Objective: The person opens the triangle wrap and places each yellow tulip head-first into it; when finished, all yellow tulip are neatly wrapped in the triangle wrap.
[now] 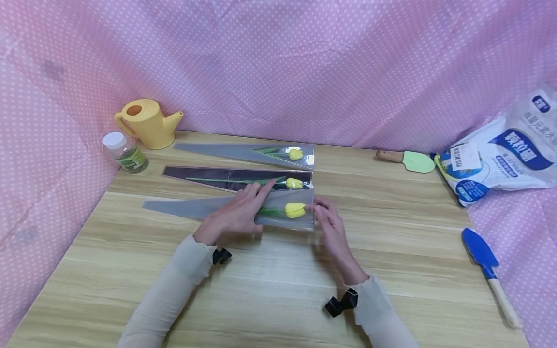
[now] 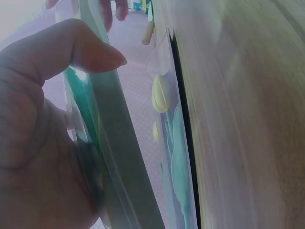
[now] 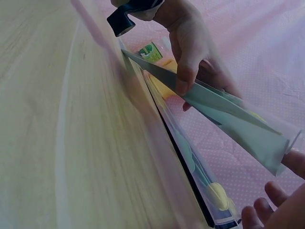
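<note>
My left hand (image 1: 237,212) grips a long tapered grey flower sleeve (image 1: 196,205) with a yellow tulip (image 1: 295,210) inside. In the right wrist view this sleeve is lifted and tilted above the table, pinched between the left thumb (image 3: 187,76) and fingers. At the sleeve's wide end is my right hand (image 1: 332,229), a finger reaching to its edge close to the tulip's head, the other fingers loosely bent. Just behind lies a dark-backed sleeve (image 1: 204,175) with another yellow tulip (image 1: 294,183), partly overlapped by the left fingers. A third, grey sleeve (image 1: 217,151) lies farther back.
At the back left stand a yellow watering can (image 1: 154,128) and a white-capped bottle (image 1: 130,157). A green trowel (image 1: 418,162) lies back right beside a white printed bag (image 1: 505,150). Near the right edge rests a blue trowel (image 1: 483,249). Pink dotted cloth (image 1: 304,72) surrounds the table.
</note>
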Available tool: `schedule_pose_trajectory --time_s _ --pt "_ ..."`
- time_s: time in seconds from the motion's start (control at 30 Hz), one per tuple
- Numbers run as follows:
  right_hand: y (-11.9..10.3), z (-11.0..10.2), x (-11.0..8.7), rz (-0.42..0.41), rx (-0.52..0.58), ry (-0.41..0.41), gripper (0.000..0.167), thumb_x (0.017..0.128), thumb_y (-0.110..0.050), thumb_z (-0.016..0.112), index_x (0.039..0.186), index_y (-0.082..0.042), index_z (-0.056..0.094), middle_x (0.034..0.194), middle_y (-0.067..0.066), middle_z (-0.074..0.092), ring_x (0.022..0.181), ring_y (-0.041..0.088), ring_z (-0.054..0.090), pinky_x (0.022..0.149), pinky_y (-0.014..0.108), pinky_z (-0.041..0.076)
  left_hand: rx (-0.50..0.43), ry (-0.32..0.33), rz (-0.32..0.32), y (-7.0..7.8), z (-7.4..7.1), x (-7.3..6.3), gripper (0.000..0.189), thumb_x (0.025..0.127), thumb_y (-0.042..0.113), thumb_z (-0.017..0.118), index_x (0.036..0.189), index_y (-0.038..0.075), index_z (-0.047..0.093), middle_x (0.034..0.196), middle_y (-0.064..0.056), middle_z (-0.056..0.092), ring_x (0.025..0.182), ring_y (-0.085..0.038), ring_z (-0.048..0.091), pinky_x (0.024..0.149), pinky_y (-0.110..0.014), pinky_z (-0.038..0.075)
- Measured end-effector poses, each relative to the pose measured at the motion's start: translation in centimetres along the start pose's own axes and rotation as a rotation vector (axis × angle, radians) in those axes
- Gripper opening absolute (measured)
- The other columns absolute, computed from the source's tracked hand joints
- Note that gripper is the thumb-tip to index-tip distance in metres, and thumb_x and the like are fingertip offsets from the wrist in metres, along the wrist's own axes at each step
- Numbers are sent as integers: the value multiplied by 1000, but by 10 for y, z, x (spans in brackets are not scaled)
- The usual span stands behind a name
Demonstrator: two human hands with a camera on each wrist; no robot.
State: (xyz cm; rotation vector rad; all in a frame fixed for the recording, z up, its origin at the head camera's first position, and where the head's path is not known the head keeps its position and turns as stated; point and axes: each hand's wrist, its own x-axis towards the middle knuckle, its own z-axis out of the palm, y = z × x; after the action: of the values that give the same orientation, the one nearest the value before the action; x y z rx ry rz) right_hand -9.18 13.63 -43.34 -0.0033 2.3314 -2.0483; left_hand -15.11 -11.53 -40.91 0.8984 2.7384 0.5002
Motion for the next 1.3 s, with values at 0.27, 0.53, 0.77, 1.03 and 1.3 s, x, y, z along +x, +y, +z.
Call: schedule_pose_trajectory --time_s 0.27,0.53,0.77,1.03,1.3 --pt "1 -1 0 98 44 -143 57 109 -37 27 133 6 57 155 17 38 151 36 27 123 60 19 -7 -14 2 2 -2 0 121 71 23 84 162 15 5 102 -2 37 87 -19 35 75 -29 33" --pt "4 -5 2 152 35 -298 60 108 -43 22 144 -4 50 160 12 36 156 31 17 126 59 1 12 -15 14 2 -1 1 117 72 23 84 162 15 10 102 -2 39 88 -19 35 76 -29 32" --pt "7 -8 6 155 -38 -190 38 104 -25 50 130 -1 61 143 16 54 130 22 52 115 44 38 -3 -32 -12 0 0 0 114 72 22 85 161 17 15 105 -3 39 92 -21 36 77 -31 33" --pt "13 -17 8 147 -237 -218 20 93 -12 67 105 4 70 103 14 63 85 11 55 70 24 49 31 -129 -42 0 2 0 105 75 24 82 160 19 21 120 -5 45 107 -22 41 93 -39 43" --pt "16 -23 9 199 -380 -378 16 94 -16 67 99 -4 76 78 1 61 67 14 49 57 22 41 78 -183 -53 4 5 -1 99 74 22 83 157 19 29 127 -9 46 118 -27 42 109 -50 39"
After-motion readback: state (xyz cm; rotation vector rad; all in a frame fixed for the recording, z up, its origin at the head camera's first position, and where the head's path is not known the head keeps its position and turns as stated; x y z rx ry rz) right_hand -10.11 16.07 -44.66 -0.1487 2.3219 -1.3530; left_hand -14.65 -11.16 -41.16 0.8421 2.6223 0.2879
